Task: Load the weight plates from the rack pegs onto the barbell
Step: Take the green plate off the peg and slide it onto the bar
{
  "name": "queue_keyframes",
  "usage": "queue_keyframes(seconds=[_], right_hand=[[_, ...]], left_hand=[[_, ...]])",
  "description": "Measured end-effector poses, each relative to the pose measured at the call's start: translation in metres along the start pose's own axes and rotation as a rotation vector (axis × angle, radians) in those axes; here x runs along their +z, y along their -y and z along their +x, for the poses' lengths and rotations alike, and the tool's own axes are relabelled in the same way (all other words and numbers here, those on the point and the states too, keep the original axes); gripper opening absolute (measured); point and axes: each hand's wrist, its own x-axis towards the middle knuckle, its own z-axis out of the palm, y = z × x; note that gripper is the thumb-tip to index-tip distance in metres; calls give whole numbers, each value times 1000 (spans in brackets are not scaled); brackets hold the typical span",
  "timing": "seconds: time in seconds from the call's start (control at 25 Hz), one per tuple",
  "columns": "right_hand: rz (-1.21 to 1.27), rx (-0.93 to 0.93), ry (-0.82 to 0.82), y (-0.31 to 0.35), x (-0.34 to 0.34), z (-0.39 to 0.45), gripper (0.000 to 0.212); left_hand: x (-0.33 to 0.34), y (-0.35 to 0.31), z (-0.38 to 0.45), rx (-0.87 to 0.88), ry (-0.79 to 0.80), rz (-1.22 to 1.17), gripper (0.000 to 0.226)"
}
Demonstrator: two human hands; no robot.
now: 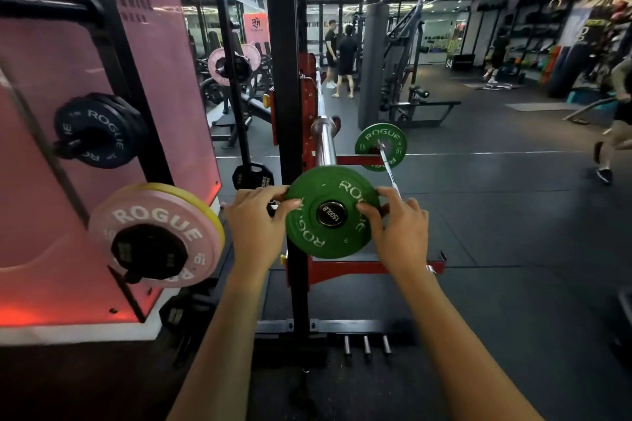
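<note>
the green plate [330, 212] sits on the near end of the barbell [325, 140], its face toward the person, the sleeve's end cap showing through the centre hole with "1500lb" printed on it. the left hand [254, 225] grips the plate's left edge, thumb laid on the face and fingers curled round behind the rim. the right hand [398, 229] grips the right edge the same way, thumb on the face near the hub. the bar's chrome sleeve runs away from the plate into the red hooks of the black rack [285, 79]. beyond, a second green plate [380, 146] sits on another thin bar, well apart from the first. to the left, a pink plate [155, 236] hangs on a peg with a yellow one just behind it, and above it a stack of small black plates [95, 131] hangs on a higher peg. another small black plate [252, 176] hangs low beside the rack's upright. three short pegs [366, 345] stick out near the rack's base. people stand and move in the gym behind.
</note>
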Motion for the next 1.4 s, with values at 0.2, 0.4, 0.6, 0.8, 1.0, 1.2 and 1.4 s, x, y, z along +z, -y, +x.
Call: queue_keyframes(seconds=[0.2,0.4,0.6,0.8,1.0,1.2,1.4], right_hand=[[-12,-66,-60,-6,5,0,36],[-87,-60,-16,-6,14,17,36],[-117,-24,-28,-12,36,38,37],[-146,54,-11,-18,60,65,39],[-167,62,-31,-27,85,92,40],[-164,23,-16,-47,116,134,44],[-146,5,-1,-73,159,185,43]], left_hand=[[7,13,-2,59,-37,-36,34],[20,23,11,51,11,-50,29],[44,40,40,29,64,-87,30],[68,63,78,68,111,-95,29],[96,83,98,41,109,-77,29],[127,101,130,13,108,-90,26],[168,121,174,-26,85,-48,26]])
